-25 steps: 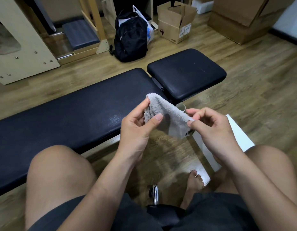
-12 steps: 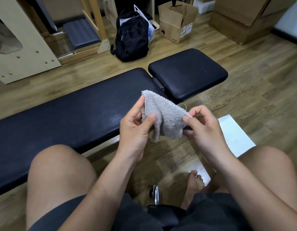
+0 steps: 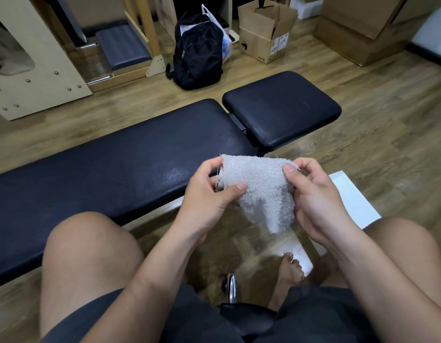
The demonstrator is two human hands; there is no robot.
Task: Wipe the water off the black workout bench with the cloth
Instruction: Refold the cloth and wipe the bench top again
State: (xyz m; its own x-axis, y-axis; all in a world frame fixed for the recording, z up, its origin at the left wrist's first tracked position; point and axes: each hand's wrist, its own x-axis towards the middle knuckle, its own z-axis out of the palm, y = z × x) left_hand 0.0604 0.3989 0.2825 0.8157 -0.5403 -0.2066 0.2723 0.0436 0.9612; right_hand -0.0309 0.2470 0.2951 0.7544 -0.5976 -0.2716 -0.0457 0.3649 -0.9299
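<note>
The black workout bench (image 3: 110, 159) runs from the lower left to the upper right, with a separate square seat pad (image 3: 281, 107) at its right end. A wet sheen of water (image 3: 173, 173) shows on the long pad near its front edge. A small grey terry cloth (image 3: 261, 186) is spread in the air in front of the bench. My left hand (image 3: 209, 196) pinches its left edge between thumb and fingers. My right hand (image 3: 313, 191) pinches its right top corner. The cloth's lower end hangs free between the hands.
A black backpack (image 3: 197, 53) and an open cardboard box (image 3: 266, 28) stand on the wooden floor behind the bench. Larger boxes (image 3: 362, 26) sit at the back right. A wooden frame (image 3: 29, 70) is at the back left. A white board (image 3: 353, 199) lies beside my right knee.
Both hands have pulled apart and spread the cloth wider and flatter. The hands with the cloth sit slightly lower and nearer to me than before.
</note>
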